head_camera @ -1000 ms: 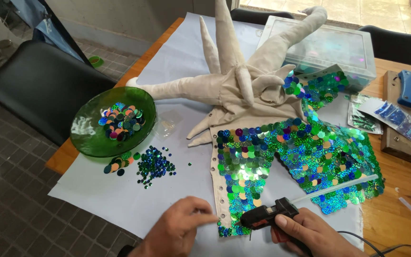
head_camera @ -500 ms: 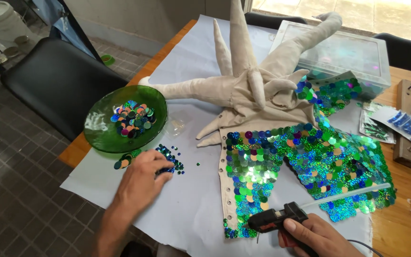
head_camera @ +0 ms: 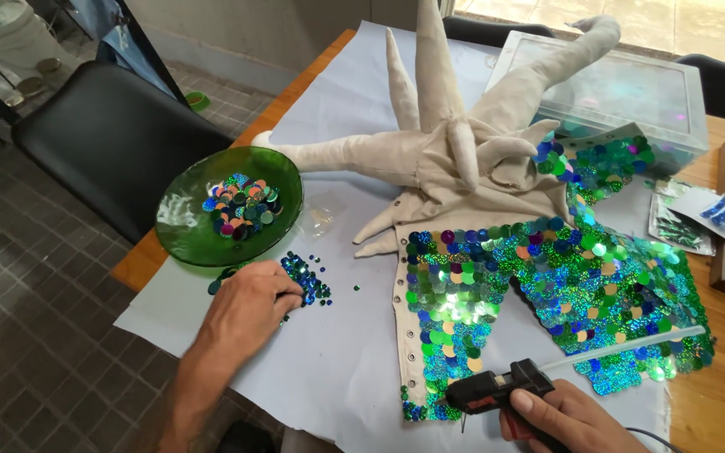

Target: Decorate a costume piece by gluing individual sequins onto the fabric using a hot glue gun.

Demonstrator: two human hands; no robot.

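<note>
The right hand (head_camera: pixel 560 415) keeps a closed grip on a black glue gun (head_camera: pixel 497 393), nozzle pointing left at the lower edge of the sequined fabric piece (head_camera: pixel 547 302); a clear glue stick (head_camera: pixel 623 348) projects from its rear, up and to the right. The left hand (head_camera: pixel 249 306) has left its position of a second ago, just beside the gun, and travelled left across the pale paper sheet (head_camera: pixel 329 369) to the loose heap of small blue and green sequins (head_camera: pixel 308 281). Its fingertips are curled down onto the near edge of that heap in a pinching attitude; whether a sequin is actually held between them cannot be told, as the fingers hide the contact. Judgement: the work has moved from placing a sequin to fetching the next, with the gun parked at the bare strip of cloth. Relative to the left grip, the heap is in contact at the fingertips; a green glass dish (head_camera: pixel 186 222) of larger mixed sequins sits just beyond it and slightly left. The fabric piece lies well to its right, nearer the right grip. Beyond both, a stuffed beige cloth form (head_camera: pixel 446 147) with long points rests on the table (head_camera: pixel 719 403), partly against a clear plastic box (head_camera: pixel 631 88).
</note>
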